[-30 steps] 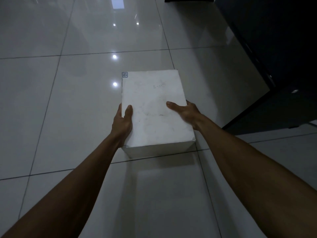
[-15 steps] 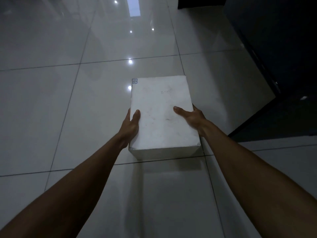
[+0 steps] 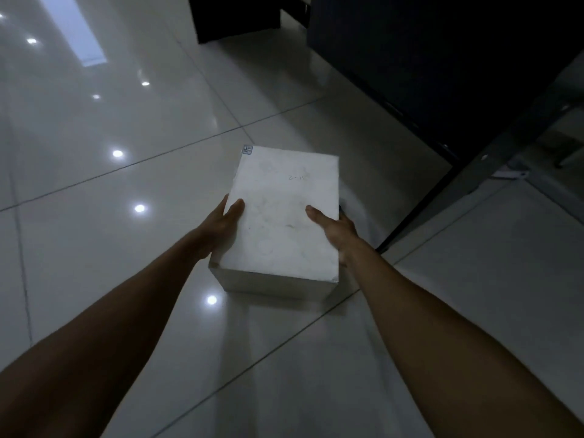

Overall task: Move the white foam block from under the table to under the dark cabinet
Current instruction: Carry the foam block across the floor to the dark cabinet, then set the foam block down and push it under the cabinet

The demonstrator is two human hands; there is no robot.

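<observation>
White foam block (image 3: 284,216) between left hand (image 3: 221,229), right hand (image 3: 338,230)

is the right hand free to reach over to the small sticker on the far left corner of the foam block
Probably not as things stand. The right hand grips the right side of the white foam block, sharing the hold with the left hand. Nothing covers the sticker, but reaching it means letting go.

The block (image 3: 281,216) is a white foam box shape with a scuffed top, faint handwriting near its far end and a small sticker on its far left corner. It is held level above the floor, its near half between the two grips, its far end jutting beyond them.
</observation>
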